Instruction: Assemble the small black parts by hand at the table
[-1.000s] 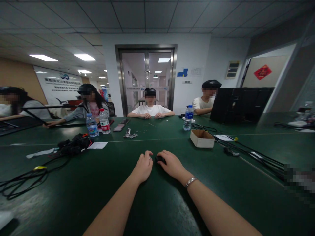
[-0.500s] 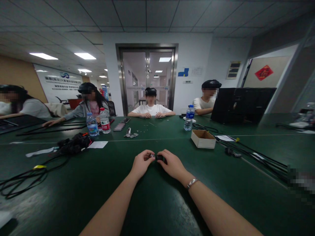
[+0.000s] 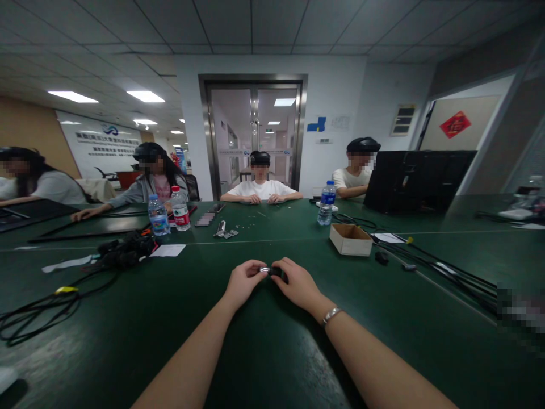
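Note:
Between finger and thumb, my left hand [image 3: 247,279] pinches a small shiny silver piece [image 3: 264,269]. My right hand [image 3: 296,281] is closed on a small black piece [image 3: 276,271], mostly covered by the fingers. Both hands are low over the green table, fingertips close together. The silver piece points at the black one, and their ends appear to meet; I cannot tell whether they are joined. What kind of things they are is too small to make out.
An open cardboard box [image 3: 351,240] stands beyond my right hand, near a water bottle [image 3: 326,203]. Small silver bits [image 3: 225,232] lie further off on the green table [image 3: 272,341]. Cables [image 3: 460,278] run along the right; black gear [image 3: 125,250] lies left. Several people sit around.
The silver piece has turned to show more of its shiny side and lines up with the black piece. A small black item on the right lies further left.

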Demonstrator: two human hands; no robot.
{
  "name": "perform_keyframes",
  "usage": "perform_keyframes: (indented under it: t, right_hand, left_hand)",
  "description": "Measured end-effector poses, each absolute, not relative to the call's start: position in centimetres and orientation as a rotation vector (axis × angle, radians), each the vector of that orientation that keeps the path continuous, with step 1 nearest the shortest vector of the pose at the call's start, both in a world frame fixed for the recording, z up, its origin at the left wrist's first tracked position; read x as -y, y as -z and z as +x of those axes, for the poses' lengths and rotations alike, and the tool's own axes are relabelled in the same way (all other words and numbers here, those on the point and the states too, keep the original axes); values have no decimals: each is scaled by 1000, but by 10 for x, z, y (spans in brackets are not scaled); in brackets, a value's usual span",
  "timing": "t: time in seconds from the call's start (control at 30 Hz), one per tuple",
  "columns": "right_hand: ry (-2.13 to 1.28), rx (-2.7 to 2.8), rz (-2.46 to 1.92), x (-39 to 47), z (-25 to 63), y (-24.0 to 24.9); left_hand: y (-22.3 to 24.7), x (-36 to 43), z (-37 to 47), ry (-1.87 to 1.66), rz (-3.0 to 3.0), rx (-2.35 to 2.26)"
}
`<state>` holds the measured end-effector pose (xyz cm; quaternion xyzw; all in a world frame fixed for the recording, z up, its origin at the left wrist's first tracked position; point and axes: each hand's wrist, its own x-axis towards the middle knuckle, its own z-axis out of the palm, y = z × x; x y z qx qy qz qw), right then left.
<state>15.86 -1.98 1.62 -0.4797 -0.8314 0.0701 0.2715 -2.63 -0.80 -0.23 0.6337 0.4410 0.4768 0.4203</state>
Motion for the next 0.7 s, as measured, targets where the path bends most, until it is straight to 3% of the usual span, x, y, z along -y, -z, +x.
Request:
perform_keyframes:
  t: [0.7]
  right_hand:
    - [-149, 2257, -1244, 23, 157, -18]
  left_hand:
    - [8, 4, -25, -1135, 1605, -1155]
